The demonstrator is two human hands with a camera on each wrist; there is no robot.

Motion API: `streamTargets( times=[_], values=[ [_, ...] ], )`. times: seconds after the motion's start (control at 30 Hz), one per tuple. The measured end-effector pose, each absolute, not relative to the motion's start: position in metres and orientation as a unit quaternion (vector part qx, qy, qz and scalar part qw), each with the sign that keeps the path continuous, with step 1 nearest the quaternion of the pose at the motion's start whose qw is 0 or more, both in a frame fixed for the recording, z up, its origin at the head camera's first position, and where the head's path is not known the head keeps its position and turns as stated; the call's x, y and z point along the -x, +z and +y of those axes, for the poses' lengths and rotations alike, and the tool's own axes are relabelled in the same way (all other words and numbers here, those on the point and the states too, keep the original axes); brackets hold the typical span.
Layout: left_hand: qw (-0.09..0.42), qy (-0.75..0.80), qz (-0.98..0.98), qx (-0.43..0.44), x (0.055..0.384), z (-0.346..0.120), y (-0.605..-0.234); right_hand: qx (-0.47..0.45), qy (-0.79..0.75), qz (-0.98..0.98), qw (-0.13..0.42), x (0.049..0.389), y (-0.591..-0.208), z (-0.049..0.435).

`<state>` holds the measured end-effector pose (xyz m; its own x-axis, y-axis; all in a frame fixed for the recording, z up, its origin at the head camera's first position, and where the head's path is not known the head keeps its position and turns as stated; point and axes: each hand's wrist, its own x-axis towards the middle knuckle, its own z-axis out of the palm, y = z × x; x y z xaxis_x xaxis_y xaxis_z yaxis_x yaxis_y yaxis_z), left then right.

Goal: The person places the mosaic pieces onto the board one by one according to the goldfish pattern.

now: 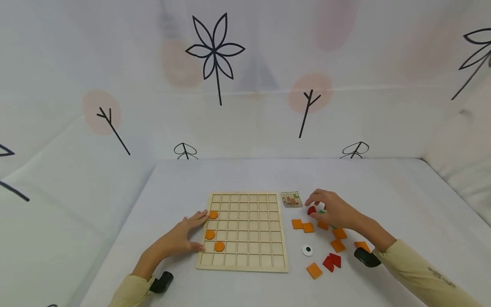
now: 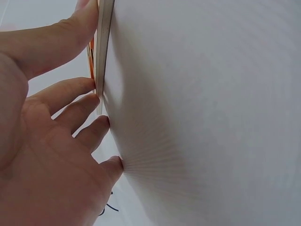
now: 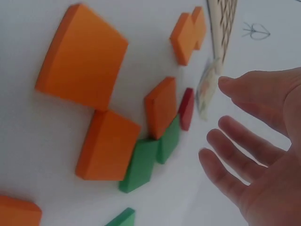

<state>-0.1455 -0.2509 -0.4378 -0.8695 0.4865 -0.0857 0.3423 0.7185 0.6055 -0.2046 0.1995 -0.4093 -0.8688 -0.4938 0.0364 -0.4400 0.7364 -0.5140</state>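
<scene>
A pale wooden grid board (image 1: pixel 242 268) lies on the white table with three orange discs (image 1: pixel 219 246) along its left side. My left hand (image 1: pixel 178 238) touches the board's left edge, thumb and fingers spread; in the left wrist view the fingertips rest at its side (image 2: pixel 101 61). Over the loose pieces right of the board hovers my right hand (image 1: pixel 337 211), fingers loosely bent and nothing in them. Just beneath its fingertips is a red piece (image 1: pixel 311 210). Green pieces (image 3: pixel 139 165) and orange squares (image 3: pixel 89 56) lie close to that hand.
A small card with a grid picture (image 1: pixel 292 199) lies by the board's top right corner. Nearer the front are a white disc with a black dot (image 1: pixel 307 250), two red pieces (image 1: pixel 328 263) and another orange square (image 1: pixel 314 270). Behind hangs a patterned cloth (image 1: pixel 253 119).
</scene>
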Motion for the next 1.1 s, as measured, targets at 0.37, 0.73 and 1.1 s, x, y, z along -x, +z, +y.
streamTargets(
  times=[0.37,0.73,1.1],
  values=[
    [0.123,0.299,0.919,-0.224,0.145,-0.249,-0.437,0.240,-0.270,0.931,0.049,0.214,-0.425,0.208],
    [0.121,0.296,0.922,-0.219,0.144,-0.249,-0.437,0.260,-0.261,0.928,0.055,0.218,-0.427,0.207],
    [0.119,0.293,0.923,-0.217,0.145,-0.250,-0.437,0.274,-0.286,0.917,0.038,0.219,-0.428,0.205]
  ],
)
